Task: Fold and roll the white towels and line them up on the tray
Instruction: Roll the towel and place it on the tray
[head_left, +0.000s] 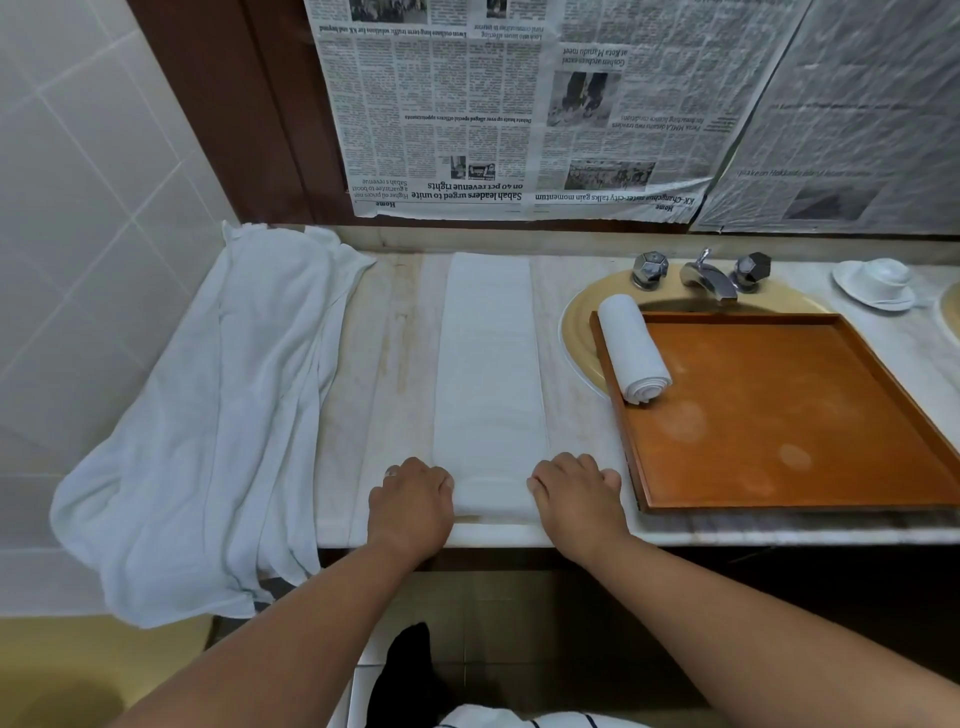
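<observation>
A white towel, folded into a long narrow strip, lies on the marble counter and runs away from me. My left hand grips its near left corner and my right hand grips its near right corner, fingers curled onto the near end. One rolled white towel lies at the far left of the wooden tray. A pile of unfolded white towels drapes over the counter's left end.
The tray rests partly over a yellow sink with a chrome tap. A white cup on a saucer stands at the far right. Newspaper sheets cover the wall behind. The counter's front edge is just below my hands.
</observation>
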